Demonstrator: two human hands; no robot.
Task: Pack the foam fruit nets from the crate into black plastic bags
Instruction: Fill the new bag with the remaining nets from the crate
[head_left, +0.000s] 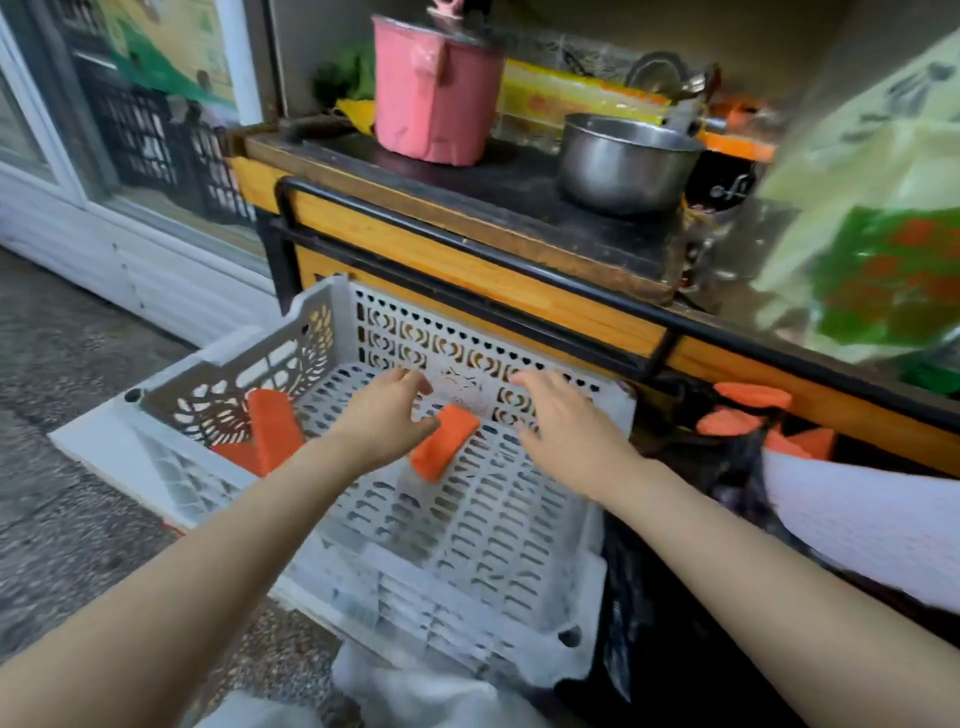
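Observation:
A white perforated crate (467, 571) stands on the ground in front of a wooden cart. One orange foam net (447, 441) lies on the crate floor near the back wall. Another orange foam net (272, 431) leans in the crate's left corner. My left hand (387, 410) hovers over the crate just left of the middle net, fingers relaxed and holding nothing. My right hand (566, 415) hovers to the right of that net, fingers spread, also holding nothing. A black plastic bag (727, 467) sits right of the crate with several orange nets (748, 410) showing in its mouth.
The wooden cart (467, 249) with a black rail stands behind the crate, carrying a pink pot (436, 88) and a steel pot (623, 161). White foam netting (857, 514) lies over the bag at right. A green printed bag (872, 218) hangs at upper right. Dark crates stand behind glass at left.

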